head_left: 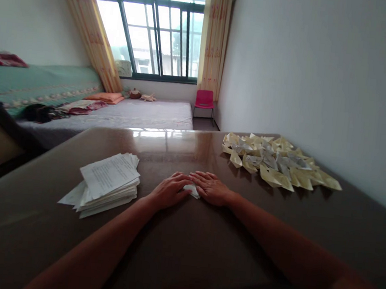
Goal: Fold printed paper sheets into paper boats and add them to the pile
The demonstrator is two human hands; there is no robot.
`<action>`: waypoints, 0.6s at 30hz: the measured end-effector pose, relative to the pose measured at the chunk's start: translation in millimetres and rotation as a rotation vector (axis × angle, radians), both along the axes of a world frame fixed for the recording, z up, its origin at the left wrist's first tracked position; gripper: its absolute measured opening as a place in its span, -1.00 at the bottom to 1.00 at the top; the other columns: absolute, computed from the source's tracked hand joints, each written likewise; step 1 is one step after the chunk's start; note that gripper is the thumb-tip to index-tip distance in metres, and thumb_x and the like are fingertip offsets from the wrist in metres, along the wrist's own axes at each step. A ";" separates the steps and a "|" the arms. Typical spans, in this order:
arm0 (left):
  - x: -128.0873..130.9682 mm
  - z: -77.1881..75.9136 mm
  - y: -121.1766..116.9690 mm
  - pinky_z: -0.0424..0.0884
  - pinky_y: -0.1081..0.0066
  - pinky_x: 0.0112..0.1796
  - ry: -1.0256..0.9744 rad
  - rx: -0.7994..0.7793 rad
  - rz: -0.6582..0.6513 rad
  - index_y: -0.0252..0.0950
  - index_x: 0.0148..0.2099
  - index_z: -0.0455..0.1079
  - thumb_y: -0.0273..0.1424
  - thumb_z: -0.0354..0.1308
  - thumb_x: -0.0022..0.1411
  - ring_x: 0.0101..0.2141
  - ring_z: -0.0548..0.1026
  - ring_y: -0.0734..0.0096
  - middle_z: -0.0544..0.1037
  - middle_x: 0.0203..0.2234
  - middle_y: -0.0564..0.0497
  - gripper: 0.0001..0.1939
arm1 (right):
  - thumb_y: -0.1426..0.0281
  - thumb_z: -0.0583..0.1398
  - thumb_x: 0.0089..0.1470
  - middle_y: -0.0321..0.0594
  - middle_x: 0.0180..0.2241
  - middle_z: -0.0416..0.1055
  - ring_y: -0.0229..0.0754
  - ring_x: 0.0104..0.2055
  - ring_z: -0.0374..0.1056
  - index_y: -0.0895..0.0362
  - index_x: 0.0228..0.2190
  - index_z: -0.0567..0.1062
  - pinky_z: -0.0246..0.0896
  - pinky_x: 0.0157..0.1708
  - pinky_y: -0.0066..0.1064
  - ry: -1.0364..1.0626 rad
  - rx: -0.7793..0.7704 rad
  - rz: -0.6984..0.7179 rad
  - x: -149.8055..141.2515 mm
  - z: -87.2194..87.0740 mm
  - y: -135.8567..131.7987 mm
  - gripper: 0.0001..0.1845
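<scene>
A small white piece of folded paper (pixel 193 191) lies on the brown table, mostly covered by my hands. My left hand (pixel 173 190) rests over its left side, fingers stretched forward and slightly bent, the thumb by the paper. Flat across its right side lies my right hand (pixel 212 189), fingers extended and its tips almost meeting the left ones. Left of my hands sits an uneven stack of printed paper sheets (pixel 109 175). At the right, many folded paper boats (pixel 269 161), cream and some greyish, stand crowded together.
The glossy brown table (pixel 167 261) reaches to the white wall on the right. Beyond it are a bed (pixel 158 113) with folded cloths, a pink chair (pixel 204 99) and a curtained window. A dark chair (pixel 2 143) stands at the left edge.
</scene>
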State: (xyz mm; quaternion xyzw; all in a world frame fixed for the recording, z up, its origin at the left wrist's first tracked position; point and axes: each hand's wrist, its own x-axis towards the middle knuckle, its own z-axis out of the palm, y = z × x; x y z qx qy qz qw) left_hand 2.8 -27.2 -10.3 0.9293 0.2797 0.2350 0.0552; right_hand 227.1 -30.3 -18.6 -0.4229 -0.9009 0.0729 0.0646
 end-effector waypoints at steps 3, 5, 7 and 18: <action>0.4 0.3 0.2 0.32 0.30 0.05 0.036 0.013 -0.079 -0.21 0.02 0.39 -0.27 0.03 0.32 0.01 0.35 0.32 0.49 -0.05 -0.03 -0.71 | 0.18 -0.21 0.29 -0.30 0.32 -0.10 -0.16 0.36 -0.24 0.01 0.29 -0.04 -0.30 0.27 -0.17 -0.001 0.007 -0.012 -2.5 0.3 2.1 -0.42; 1.8 1.8 -0.8 0.33 0.32 0.02 0.096 0.046 -0.100 -0.21 -0.01 0.42 -0.30 -0.02 0.35 -0.02 0.37 0.34 0.51 -0.10 -0.02 -0.74 | 0.18 -0.21 0.29 -0.32 0.33 -0.11 -0.13 0.37 -0.27 0.02 0.29 -0.03 -0.32 0.28 -0.14 0.000 0.002 -0.014 -3.0 -0.1 2.9 -0.42; 3.2 4.1 -1.8 0.36 0.36 -0.03 0.164 0.092 -0.093 -0.24 -0.06 0.44 -0.34 -0.05 0.37 -0.07 0.39 0.36 0.52 -0.14 -0.04 -0.74 | 0.19 -0.21 0.29 -0.32 0.33 -0.13 -0.10 0.37 -0.28 0.03 0.29 -0.01 -0.34 0.28 -0.10 -0.002 -0.006 -0.011 -2.9 -0.7 2.8 -0.42; 12.6 22.1 -7.0 0.35 0.39 -0.22 0.545 0.326 -0.030 -0.33 -0.11 0.38 -0.46 -0.04 0.35 -0.27 0.45 0.37 0.51 -0.29 -0.08 -0.81 | 0.32 -0.16 0.28 -0.17 0.25 0.11 -0.13 0.32 -0.07 0.15 0.21 0.19 -0.19 0.26 -0.12 0.225 -0.080 -0.010 2.9 3.8 9.1 -0.47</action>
